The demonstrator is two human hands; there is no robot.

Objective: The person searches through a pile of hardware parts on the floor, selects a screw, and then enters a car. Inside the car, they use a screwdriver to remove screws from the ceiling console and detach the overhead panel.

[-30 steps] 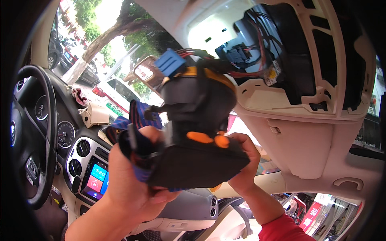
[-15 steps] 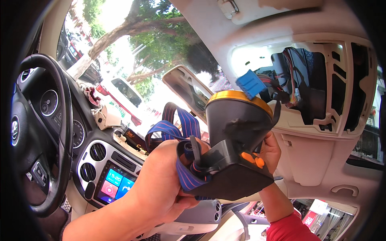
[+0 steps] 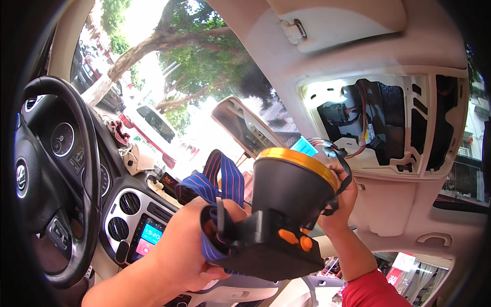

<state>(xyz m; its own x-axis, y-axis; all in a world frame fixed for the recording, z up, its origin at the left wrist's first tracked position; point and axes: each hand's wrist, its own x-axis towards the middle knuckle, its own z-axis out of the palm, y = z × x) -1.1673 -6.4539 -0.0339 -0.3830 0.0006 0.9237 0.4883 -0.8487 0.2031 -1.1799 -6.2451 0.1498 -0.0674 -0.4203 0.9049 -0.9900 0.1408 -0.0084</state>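
Note:
A black headlamp with a gold rim and two orange buttons fills the middle of the view. Its blue striped head strap loops up at the left. My left hand is closed round the strap and the lamp's back. Against the far right side of the lamp head, my right hand has its fingers curled; the lamp partly hides them. A curved black piece lies by those fingers. Just behind the rim, a blue connector hangs from wires.
Bright light falls on the open overhead console, where wires hang inside. The rear-view mirror is beyond the lamp, with a sun visor above. At left are the steering wheel and a lit dashboard screen.
Both hands and the headlamp have moved down and left, and the view has shifted. The blue connector now shows less, partly behind the rim, and the light spot stays at the console opening.

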